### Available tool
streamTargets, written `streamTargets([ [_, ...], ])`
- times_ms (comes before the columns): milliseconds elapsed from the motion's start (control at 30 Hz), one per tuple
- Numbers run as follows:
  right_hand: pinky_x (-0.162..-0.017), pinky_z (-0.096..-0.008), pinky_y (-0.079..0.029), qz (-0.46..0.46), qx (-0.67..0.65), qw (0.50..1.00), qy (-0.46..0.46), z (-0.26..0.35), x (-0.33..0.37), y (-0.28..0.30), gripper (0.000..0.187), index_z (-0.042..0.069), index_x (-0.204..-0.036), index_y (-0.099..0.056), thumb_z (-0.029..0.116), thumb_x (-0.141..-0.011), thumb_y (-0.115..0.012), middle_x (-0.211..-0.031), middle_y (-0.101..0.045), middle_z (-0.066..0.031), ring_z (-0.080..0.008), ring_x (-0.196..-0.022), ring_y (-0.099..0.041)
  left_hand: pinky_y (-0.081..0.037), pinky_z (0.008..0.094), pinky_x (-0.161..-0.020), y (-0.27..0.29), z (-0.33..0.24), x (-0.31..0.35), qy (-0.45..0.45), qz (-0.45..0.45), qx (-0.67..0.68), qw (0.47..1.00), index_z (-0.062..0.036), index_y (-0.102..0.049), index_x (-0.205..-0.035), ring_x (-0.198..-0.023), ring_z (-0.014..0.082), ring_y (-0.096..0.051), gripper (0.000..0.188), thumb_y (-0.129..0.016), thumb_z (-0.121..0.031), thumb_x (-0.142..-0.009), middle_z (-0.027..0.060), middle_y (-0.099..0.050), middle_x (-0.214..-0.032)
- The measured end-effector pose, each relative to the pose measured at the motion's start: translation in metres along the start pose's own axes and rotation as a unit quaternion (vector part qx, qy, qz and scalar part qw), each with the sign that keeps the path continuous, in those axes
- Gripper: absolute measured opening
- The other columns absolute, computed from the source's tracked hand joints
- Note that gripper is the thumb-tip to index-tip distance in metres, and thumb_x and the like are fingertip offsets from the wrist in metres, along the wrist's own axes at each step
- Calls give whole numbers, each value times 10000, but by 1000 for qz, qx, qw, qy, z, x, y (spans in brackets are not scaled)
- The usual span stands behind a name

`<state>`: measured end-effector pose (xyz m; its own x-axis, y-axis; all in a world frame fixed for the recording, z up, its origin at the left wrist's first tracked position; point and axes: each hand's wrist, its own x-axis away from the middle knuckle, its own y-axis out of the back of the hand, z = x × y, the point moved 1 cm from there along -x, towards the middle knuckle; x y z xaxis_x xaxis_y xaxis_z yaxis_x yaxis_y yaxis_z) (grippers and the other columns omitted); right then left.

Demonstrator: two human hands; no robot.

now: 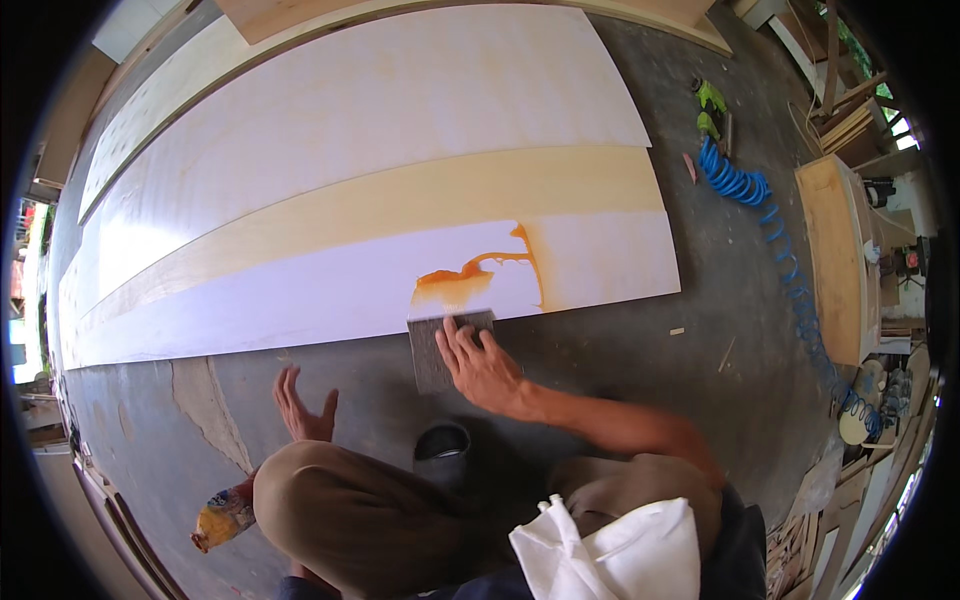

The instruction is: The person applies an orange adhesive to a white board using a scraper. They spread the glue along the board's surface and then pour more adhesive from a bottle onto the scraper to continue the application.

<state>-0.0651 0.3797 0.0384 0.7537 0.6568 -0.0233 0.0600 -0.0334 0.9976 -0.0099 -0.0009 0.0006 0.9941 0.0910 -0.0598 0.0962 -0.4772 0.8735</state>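
Note:
My right hand point(485, 370) grips a flat, dark grey rectangular spreader point(430, 350), its far edge on the near edge of a white panel point(300, 295). Fingers lie over its top face; the thumb is not clearly visible. Just beyond it, wet orange liquid point(450, 275) lies in a thick streak, with a thin line running to the right and a paler smear toward the spreader. My left hand point(303, 408) is empty, fingers apart, raised beside my left knee. A dark round pot point(442, 450) stands on the floor between my legs.
More large pale panels point(400, 90) overlap beyond the white one. A green tool point(709, 105) with a coiled blue hose point(735, 180) lies on the grey floor at right, near a wooden box point(835, 260). A yellow-and-dark object point(220, 520) sits by my left leg; a white cloth point(620, 555) hangs over my lap.

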Motion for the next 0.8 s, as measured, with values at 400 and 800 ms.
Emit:
streamTargets([
  [400,-915,-527,-542,-83,-63,846,-523,-248,121,26,381,72,-1331,-686,101,-964,-587,-1042,-681,-256,-432,-1034,-654,-483,485,-1128,13,2,-131,-302,72,-154,938,-84,-645,-1397,-1395,355,-517,620,-847,-215,-826,122,-580,-1491],
  [800,-917,-539,-563,80,-72,871,-480,-267,52,30,374,85,-1230,-751,85,-871,-643,-1068,-756,-243,-444,-1026,-717,-544,437,-1053,-11,-42,-139,-321,69,-121,937,-126,-689,-1337,-1307,324,-582,557,-836,-251,-816,80,-636,-1419],
])
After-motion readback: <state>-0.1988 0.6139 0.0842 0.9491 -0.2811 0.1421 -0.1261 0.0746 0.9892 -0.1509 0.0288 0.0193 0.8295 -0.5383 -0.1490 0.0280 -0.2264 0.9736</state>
